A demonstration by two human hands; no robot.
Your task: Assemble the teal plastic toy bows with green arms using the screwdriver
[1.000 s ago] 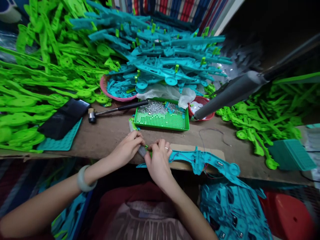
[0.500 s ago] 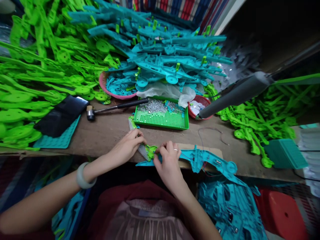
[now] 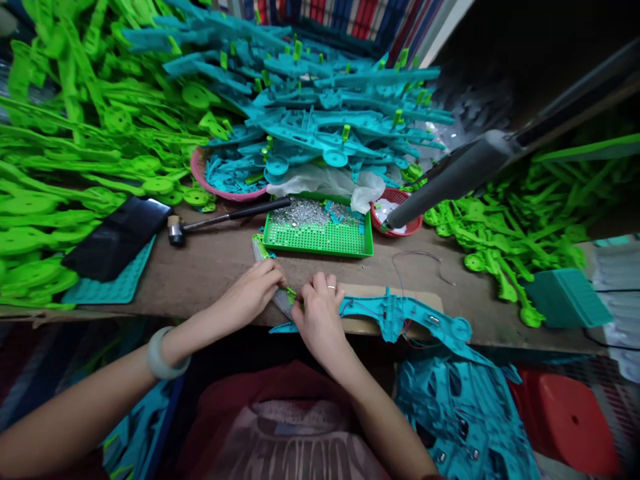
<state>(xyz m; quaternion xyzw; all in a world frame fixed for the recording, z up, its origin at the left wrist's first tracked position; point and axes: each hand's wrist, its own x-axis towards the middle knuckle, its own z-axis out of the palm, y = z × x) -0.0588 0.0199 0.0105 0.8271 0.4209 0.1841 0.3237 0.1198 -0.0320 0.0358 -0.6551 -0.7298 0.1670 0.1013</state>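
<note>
My left hand (image 3: 264,285) and right hand (image 3: 320,312) curl beside the lime-green piece (image 3: 291,292), grip unclear, near the teal bow frame (image 3: 393,316) on the table (image 3: 213,267); I'm likely fitting it. Next calls for careful alignment.

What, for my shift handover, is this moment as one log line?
left hand: at green piece | right hand: over blue frame | hammer: on table, handle reaching green tray

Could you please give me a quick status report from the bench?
Left hand, right hand close together at green part. Teal frame partly hidden beneath right hand. Hammer lying apart.
</note>
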